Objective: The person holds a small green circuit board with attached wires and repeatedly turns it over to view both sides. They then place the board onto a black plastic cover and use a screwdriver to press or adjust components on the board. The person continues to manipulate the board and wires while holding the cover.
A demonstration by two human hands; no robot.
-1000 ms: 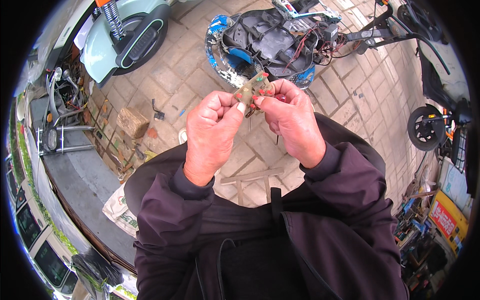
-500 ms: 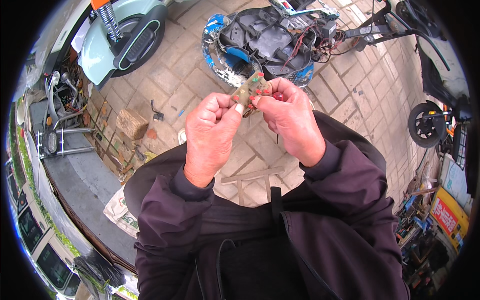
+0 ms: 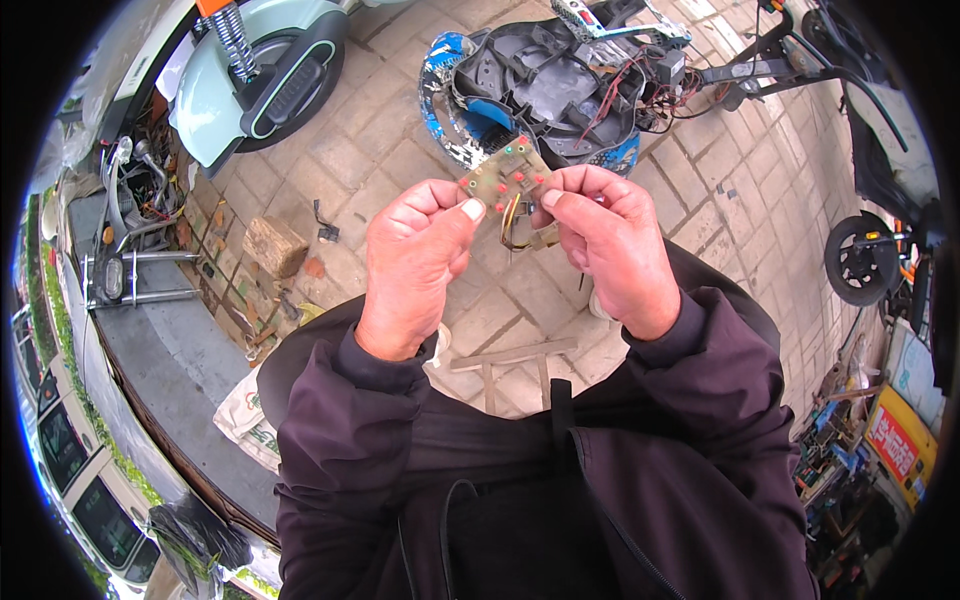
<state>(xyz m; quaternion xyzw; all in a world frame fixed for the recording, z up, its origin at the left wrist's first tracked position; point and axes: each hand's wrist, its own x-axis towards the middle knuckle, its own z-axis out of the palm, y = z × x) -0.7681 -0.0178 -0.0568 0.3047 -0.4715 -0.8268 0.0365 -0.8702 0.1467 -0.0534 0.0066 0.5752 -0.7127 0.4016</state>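
Board (image 3: 508,177), edge beneath left hand (image 3: 415,262), underside hidden

White characters (image 3: 893,445) on red panel (image 3: 885,420) of yellow board (image 3: 924,432); green print (image 3: 262,437) on pale sack (image 3: 238,412), too small to read.

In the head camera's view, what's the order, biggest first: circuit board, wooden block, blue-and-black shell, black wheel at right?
1. Blue-and-black shell
2. Black wheel at right
3. Circuit board and wooden block: too alike to rank; the board is held nearer the camera.
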